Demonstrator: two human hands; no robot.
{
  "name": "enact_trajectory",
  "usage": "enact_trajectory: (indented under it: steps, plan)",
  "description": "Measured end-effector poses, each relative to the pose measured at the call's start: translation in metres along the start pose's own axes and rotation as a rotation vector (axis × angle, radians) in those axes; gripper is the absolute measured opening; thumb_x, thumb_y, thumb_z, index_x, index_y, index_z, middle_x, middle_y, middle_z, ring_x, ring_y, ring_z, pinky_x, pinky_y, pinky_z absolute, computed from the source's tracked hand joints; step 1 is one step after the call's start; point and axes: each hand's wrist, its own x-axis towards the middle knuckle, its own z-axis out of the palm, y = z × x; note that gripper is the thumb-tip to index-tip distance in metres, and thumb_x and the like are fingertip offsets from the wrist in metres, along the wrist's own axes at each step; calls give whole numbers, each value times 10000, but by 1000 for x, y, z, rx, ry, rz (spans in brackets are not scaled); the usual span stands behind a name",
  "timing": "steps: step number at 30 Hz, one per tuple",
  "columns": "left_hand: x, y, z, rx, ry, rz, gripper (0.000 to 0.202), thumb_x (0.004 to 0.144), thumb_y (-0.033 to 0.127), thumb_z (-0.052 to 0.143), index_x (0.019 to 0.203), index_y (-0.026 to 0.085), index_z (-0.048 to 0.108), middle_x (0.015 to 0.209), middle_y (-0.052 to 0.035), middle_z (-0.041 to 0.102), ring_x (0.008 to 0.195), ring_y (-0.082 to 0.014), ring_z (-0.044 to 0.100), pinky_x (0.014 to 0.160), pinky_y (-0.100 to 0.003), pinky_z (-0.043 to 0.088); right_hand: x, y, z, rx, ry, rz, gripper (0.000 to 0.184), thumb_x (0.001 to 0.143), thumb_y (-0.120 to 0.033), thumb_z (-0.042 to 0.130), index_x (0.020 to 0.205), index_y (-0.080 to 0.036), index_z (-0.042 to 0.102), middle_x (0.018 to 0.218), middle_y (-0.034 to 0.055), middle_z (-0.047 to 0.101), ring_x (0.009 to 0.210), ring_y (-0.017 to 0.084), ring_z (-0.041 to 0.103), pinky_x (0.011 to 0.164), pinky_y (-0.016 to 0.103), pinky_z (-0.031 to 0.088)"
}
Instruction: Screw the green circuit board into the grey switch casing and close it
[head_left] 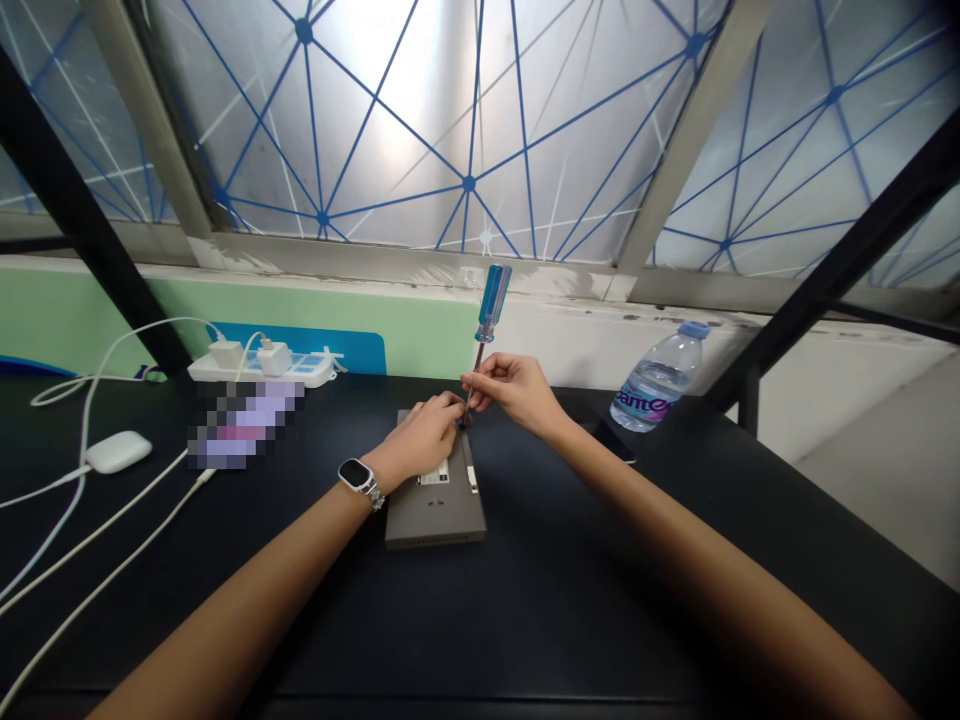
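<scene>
A flat grey box-like device point(435, 520) with a white label and a metal piece along its right side lies on the black table. Across its far part rests my left hand point(424, 435), a watch on its wrist. The fingers are bent together at the screwdriver's lower end; what they pinch, if anything, is hidden. My right hand point(517, 392) is closed, thumb and fingers pinching the metal shaft of a screwdriver point(491, 305). Its blue and clear handle points up, leaning slightly right, and the tip is down at the device's far right edge.
A water bottle point(660, 375) stands tilted-looking at the back right, near a dark phone-like object point(615, 440). On the left are a white power strip point(322, 372) with chargers, a blurred-out phone point(244, 430), a white earbud case point(118, 452) and cables. Windows rise behind the table.
</scene>
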Motion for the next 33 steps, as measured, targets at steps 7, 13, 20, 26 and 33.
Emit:
enact_trajectory:
  steps: [7,13,20,26,33]
  plan:
    - [-1,-1,-1,11,-9,-29,278,969,148,359,1079,205,608,1213,-105,600,1096,-277,601,937,-460,488,-3,-12,-7,-117,-173,-40,346,874,-463,701,903,-118,704,900,98,763,614,117,700,522,214,510]
    - [0,-1,0,18,-2,0,261,966,141,364,1042,212,604,1227,-94,608,1103,-278,602,911,-441,494,-5,-10,0,-162,-104,-36,315,854,-433,735,979,-155,655,780,36,728,555,123,669,497,231,522]
    - [1,-3,2,6,11,4,286,966,133,355,1046,219,616,1237,-84,602,1066,-265,607,905,-439,498,0,-5,2,-15,-7,0,395,709,-459,853,772,-152,613,621,27,690,532,138,658,498,244,546]
    - [4,-5,3,-1,22,0,260,948,132,385,1020,210,623,1176,-94,615,1076,-269,615,908,-440,497,-2,-11,-2,-91,-126,-27,298,862,-427,703,937,-142,658,905,70,738,618,111,676,513,216,517]
    - [4,-3,1,-19,16,20,269,945,127,384,1022,216,626,1231,-86,621,1128,-275,598,928,-450,496,-3,-7,11,16,27,-44,401,740,-410,831,895,-206,523,685,-36,673,457,120,620,469,267,545]
